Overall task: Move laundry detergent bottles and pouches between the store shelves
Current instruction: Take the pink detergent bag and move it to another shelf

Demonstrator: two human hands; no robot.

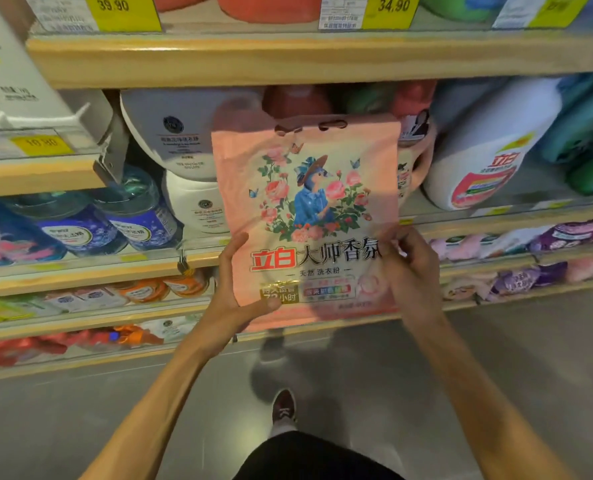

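The pink pouch [309, 209] is held up in front of the middle shelf, upright, with its long axis vertical. Its two handle cut-outs are at the top and its printed face is toward the camera. The left hand [234, 292] grips its lower left edge, thumb across the front near the bottom corner and fingers along the side. The right hand [411, 271] pinches the right edge lower down with curled fingers. The front shows a blue-clad figure in a hat among pink roses and butterflies, above red and black Chinese lettering. Directly behind it, partly hidden, stand a red-capped bottle [298, 100] and a pink handled jug [418, 157]. To the left are a large white bottle [181, 133] and a smaller white bottle [198, 202], and further left blue bottles [136, 209]. A white bottle with a red label [489, 157] leans on the right. Purple pouches [565, 233] lie on the shelf below, and a wooden shelf edge [219, 60] runs above.
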